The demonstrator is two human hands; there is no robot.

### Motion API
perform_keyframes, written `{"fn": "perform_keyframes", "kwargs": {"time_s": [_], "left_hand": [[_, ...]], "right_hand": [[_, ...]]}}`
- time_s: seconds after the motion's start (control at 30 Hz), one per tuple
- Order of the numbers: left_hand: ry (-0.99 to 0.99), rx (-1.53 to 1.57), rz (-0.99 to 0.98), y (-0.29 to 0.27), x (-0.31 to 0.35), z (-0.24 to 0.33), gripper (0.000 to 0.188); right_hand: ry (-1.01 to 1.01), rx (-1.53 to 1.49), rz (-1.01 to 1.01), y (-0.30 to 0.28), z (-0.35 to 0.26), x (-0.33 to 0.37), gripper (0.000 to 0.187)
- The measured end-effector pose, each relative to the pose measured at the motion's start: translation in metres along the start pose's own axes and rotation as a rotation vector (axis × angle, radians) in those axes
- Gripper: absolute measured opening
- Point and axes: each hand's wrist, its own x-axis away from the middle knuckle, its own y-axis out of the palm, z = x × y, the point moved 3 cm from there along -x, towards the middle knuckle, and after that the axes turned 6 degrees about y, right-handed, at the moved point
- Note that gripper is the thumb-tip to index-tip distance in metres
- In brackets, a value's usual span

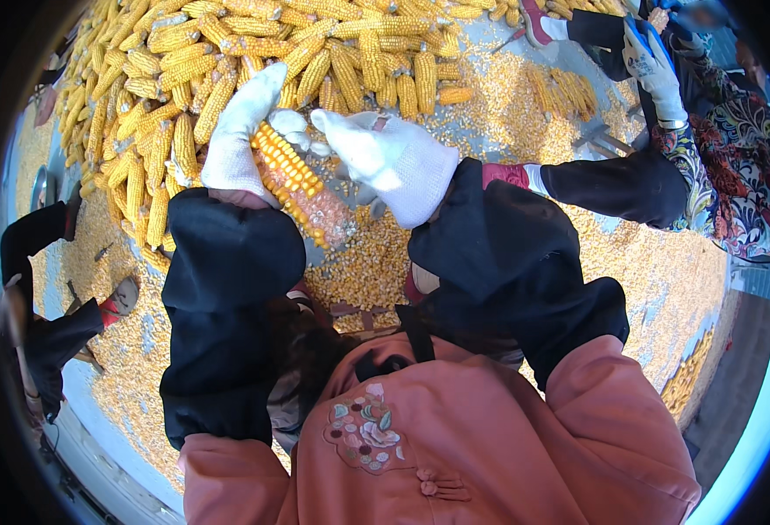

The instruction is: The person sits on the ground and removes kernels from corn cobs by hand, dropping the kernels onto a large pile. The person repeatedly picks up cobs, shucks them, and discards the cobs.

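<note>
Both my hands wear white knitted gloves. My left hand (243, 131) is closed round the upper end of a corn cob (293, 179), its thumb side stretched upward. Yellow kernels still cover one side of this cob, while the other side shows bare, pinkish core. Just right of it is my right hand (394, 162), bent toward the cob with its fingers curled underneath. Whatever those fingers hold is hidden. Loose kernels (363, 262) lie below the hands, between my legs.
A big heap of unshelled corn cobs (157, 105) rises ahead and to the left. Shelled kernels (109, 341) spread over the ground. At the right sits a person in a patterned top (731, 166) with a gloved hand (656, 74); another person's legs (44, 341) show at left.
</note>
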Motion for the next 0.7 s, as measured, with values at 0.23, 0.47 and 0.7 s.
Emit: {"fn": "perform_keyframes", "kwargs": {"time_s": [0.23, 0.47, 0.7], "left_hand": [[-0.058, -0.342, 0.108, 0.0, -0.013, -0.022, 0.035], [0.011, -0.335, 0.123, -0.007, -0.013, -0.02, 0.032], [-0.046, -0.033, 0.035, -0.013, -0.018, -0.013, 0.025]], "right_hand": [[-0.069, 0.393, 0.118, 0.036, 0.013, 0.003, 0.021], [-0.061, 0.323, 0.216, 0.041, 0.013, -0.002, 0.021], [-0.262, 0.027, 0.229, 0.035, 0.032, -0.002, 0.023]]}}
